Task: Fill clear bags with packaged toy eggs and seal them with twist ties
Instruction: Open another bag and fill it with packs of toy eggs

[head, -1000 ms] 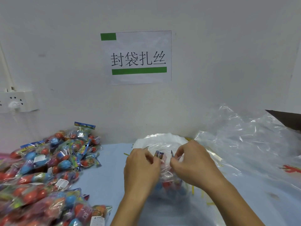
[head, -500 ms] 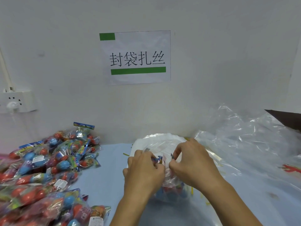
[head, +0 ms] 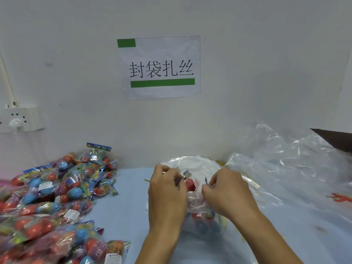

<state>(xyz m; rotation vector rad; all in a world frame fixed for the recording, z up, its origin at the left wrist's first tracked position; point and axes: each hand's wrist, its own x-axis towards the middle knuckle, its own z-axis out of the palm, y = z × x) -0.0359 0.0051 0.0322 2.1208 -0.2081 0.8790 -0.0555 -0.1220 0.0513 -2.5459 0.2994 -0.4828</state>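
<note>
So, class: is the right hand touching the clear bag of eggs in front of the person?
Touching. The head view shows the right hand pinching the bag at its gathered top, plastic bunched against its fingers.

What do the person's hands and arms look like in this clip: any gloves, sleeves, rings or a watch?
Both are bare. The left hand and right hand wear no gloves and no visible rings. Both forearms are uncovered to the frame's bottom edge: no sleeves, watch or wristband show.

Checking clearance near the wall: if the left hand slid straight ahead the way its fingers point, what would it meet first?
Probably the bunched clear plastic just beyond the left hand, which grips the bag of toy eggs; the wall is behind. Depth is unclear.
</note>
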